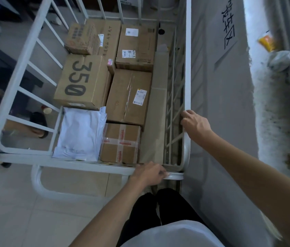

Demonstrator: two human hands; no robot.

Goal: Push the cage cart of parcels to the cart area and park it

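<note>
1. Gripping: left hand (148, 173) has its fingers (163, 174) curled closed round the near handle bar (175, 176) of the cage cart (24, 56); right hand (195, 124) has its fingers (185, 115) wrapped closed over the near end of the right top rail (187, 68).
2. Both hands sit at the cart's near right corner, so thrust is off-centre. Judgement: expect the cart to yaw left; counter with the right hand, or slide the left hand further left along the bar.
3. Cart position: hard alongside a grey wall (211, 86) on its right, apparently touching or just beside it. Judgement: ease it forward slowly and parallel to the wall so the rail does not scrape and the right fingers are not pinched.
4. Load: parcels lie low on the cart floor, well below the rails; tipping looks unlikely.
5. Readable writing: brown box (80, 82) printed "350" in large black figures.
6. Wall sign (228, 27): handwritten Chinese characters, seemingly marking the cart area; judgement: parking spot is close.
7. Taped box (121, 143): red-printed tape, text too small to read. Shipping labels on other boxes illegible.
8. White poly mailer (81, 134): no legible print.
</note>
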